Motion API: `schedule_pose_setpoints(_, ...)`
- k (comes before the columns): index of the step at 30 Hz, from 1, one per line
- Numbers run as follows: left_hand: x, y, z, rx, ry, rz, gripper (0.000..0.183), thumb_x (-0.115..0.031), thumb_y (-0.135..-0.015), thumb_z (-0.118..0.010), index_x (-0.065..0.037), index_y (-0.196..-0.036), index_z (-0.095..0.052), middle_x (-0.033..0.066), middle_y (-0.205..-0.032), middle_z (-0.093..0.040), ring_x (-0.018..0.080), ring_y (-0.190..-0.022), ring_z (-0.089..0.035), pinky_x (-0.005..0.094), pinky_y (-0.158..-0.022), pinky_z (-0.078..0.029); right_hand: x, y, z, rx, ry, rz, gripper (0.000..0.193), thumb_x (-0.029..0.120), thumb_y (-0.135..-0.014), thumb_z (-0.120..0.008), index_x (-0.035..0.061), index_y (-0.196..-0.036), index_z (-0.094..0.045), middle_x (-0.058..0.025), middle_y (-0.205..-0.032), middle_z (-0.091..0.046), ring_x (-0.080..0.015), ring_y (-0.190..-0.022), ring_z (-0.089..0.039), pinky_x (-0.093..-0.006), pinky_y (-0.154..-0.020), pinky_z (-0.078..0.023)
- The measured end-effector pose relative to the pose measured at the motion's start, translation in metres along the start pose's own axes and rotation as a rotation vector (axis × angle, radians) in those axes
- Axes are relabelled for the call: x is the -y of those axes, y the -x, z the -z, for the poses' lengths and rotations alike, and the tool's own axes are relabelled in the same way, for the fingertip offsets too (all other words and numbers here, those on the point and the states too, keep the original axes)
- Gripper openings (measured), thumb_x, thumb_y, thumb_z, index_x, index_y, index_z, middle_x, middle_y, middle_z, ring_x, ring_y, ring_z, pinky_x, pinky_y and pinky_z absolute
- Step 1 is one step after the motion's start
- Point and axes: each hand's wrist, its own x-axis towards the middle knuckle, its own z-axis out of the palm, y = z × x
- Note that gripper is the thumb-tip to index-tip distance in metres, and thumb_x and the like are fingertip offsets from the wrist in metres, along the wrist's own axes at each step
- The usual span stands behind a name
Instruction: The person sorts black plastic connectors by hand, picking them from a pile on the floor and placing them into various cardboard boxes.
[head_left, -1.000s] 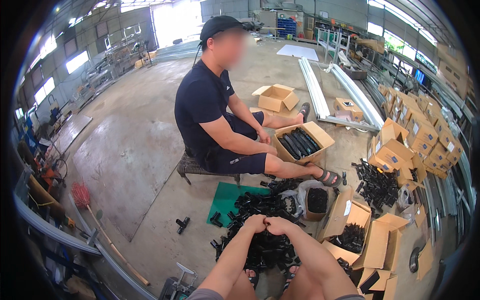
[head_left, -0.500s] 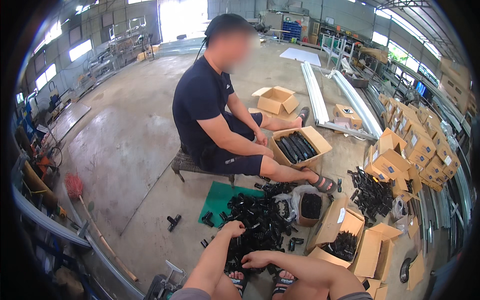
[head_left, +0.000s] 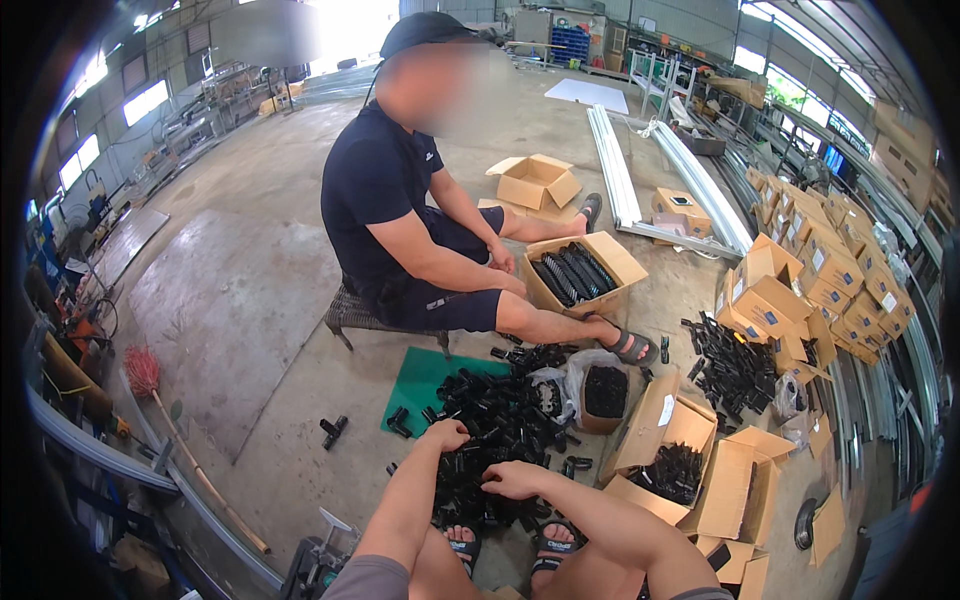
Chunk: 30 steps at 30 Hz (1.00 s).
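A heap of black, tube-like fittings (head_left: 500, 410), some T-shaped, lies on the floor in front of my feet, partly over a green mat (head_left: 408, 376). My left hand (head_left: 446, 434) is at the heap's left side with its fingers curled in; whatever they hold is hidden. Nearer to me, over the front part of the heap, my right hand (head_left: 512, 480) has its fingers bent together against the black pieces. What it grips, if anything, cannot be made out. One T-shaped fitting (head_left: 333, 431) lies apart on the floor to the left.
A person (head_left: 395, 210) sits on a woven stool (head_left: 350, 312) across from me, beside a carton (head_left: 625, 278) of stacked black parts. Open cartons (head_left: 640, 425) stand at my right, near another black heap (head_left: 735, 365). A red broom (head_left: 142, 370) lies at left.
The view has shifted slightly, so the scene sits further left. My left hand has moved up a little along the heap's left side. My right hand stays low over the pieces.
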Motion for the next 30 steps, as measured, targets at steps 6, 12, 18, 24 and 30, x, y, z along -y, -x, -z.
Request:
schedule_pose_setpoints(6, -0.019, 0.001, 0.007, 0.017, -0.095, -0.141, 0.041, -0.038, -0.084, -0.068, -0.012, -0.115, -0.073, 0.0129, -0.118, -0.07, 0.0303, -0.112, -0.066, 0.0401, -0.098, -0.051, -0.021, 0.017, 0.007, -0.186, -0.052, 0.018, 0.046, 0.041, -0.093, -0.059, 0.0072, -0.123, -0.064, -0.0199, -0.117, -0.068, -0.0369, -0.111, -0.064, -0.0449, -0.095, -0.051)
schedule_pose_setpoints(12, -0.002, 0.0, -0.002, 0.015, 0.052, -0.124, 0.038, -0.03, -0.086, -0.07, -0.006, -0.116, -0.071, 0.0166, -0.11, -0.072, 0.0293, -0.105, -0.069, 0.0378, -0.093, -0.052, -0.027, 0.061, 0.05, -0.362, -0.064, -0.035, 0.046, 0.039, -0.095, -0.059, 0.0049, -0.125, -0.062, -0.0168, -0.112, -0.07, -0.0347, -0.104, -0.067, -0.0423, -0.087, -0.053)
schedule_pose_setpoints(18, -0.005, 0.025, 0.019, 0.006, 0.138, -0.083, 0.039, -0.028, -0.088, -0.068, -0.005, -0.12, -0.068, 0.0159, -0.109, -0.072, 0.0271, -0.103, -0.069, 0.0363, -0.09, -0.052, -0.068, 0.205, 0.08, -1.199, -1.151, 0.118, 0.032, 0.025, -0.1, -0.057, 0.0011, -0.121, -0.064, -0.0127, -0.098, -0.071, -0.019, -0.086, -0.07, -0.0316, -0.079, -0.056)
schedule_pose_setpoints(24, 0.019, 0.005, 0.015, 0.008, 0.167, -0.053, 0.038, -0.029, -0.088, -0.069, -0.005, -0.117, -0.069, 0.0153, -0.105, -0.073, 0.0264, -0.099, -0.07, 0.0363, -0.088, -0.053, -0.328, 0.228, -0.12, -1.564, -0.521, -1.119, 0.031, 0.032, -0.087, -0.068, 0.0024, -0.096, -0.072, -0.014, -0.087, -0.073, -0.0269, -0.084, -0.07, -0.0384, -0.081, -0.054)
schedule_pose_setpoints(30, 0.031, 0.003, 0.016, 0.007, 0.086, 0.008, 0.039, -0.029, -0.088, -0.07, -0.006, -0.118, -0.069, 0.0151, -0.105, -0.073, 0.0266, -0.099, -0.07, 0.037, -0.089, -0.053, -0.289, 0.192, -0.114, -1.246, -0.294, -1.241, 0.052, 0.037, -0.08, -0.078, 0.0103, -0.122, -0.062, -0.0183, -0.123, -0.061, -0.0355, -0.113, -0.062, -0.0456, -0.091, -0.053)
